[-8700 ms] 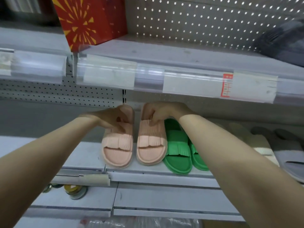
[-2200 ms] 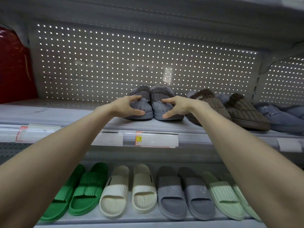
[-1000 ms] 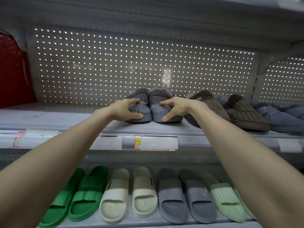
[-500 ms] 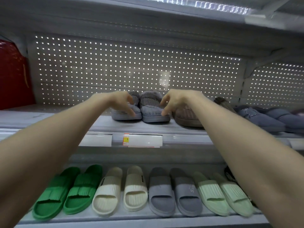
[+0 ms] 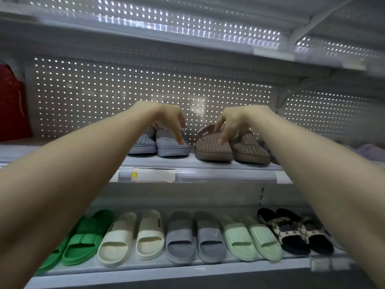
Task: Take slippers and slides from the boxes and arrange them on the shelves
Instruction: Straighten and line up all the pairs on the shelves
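Pegboard-backed upper shelf (image 5: 208, 164) carries grey slippers (image 5: 164, 147) beside brown slippers (image 5: 249, 150); left hand (image 5: 166, 117) hangs over the grey pair, fingers loose, right hand (image 5: 237, 119) fingers curled onto one brown slipper, grip unclear.

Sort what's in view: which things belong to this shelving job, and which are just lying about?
Job: grey slippers, brown slippers, left hand, right hand, shelf, slides below.
Idle: red item, price tag, pegboard.
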